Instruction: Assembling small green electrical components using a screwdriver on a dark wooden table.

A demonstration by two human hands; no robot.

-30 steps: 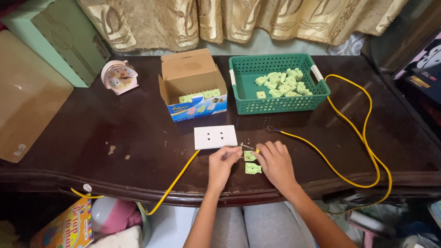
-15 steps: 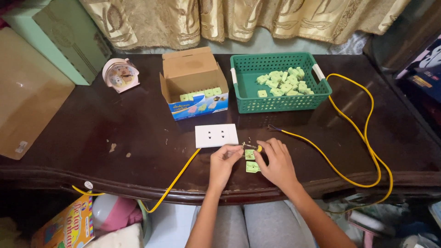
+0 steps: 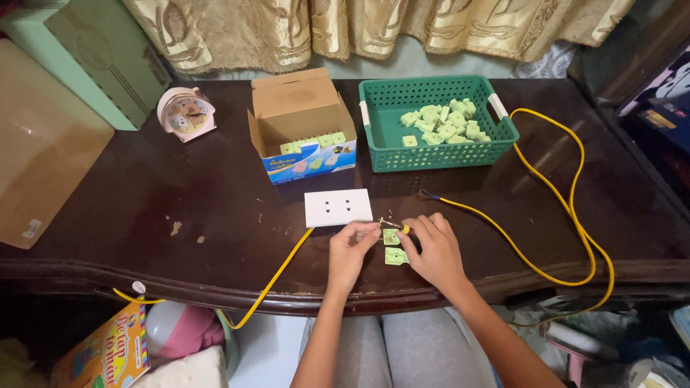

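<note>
At dark wooden table (image 3: 215,215) front edge | left hand (image 3: 350,249) pinches small metal part, palm down | right hand (image 3: 431,248) grips yellow-handled screwdriver (image 3: 397,228) over pale green plastic pieces (image 3: 394,248)

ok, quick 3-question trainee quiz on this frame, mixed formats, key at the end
1. True or false: the green perforated plastic basket holds small pale green parts.
2. Multiple choice: the white rectangular socket plate lies A) inside the open cardboard box, B) on the dark wooden table just beyond the hands, C) in the basket.
3. Fill in: the left hand and right hand meet at a small tool with a ____ tip.

Key: 1 true; 2 B; 3 yellow.
</note>
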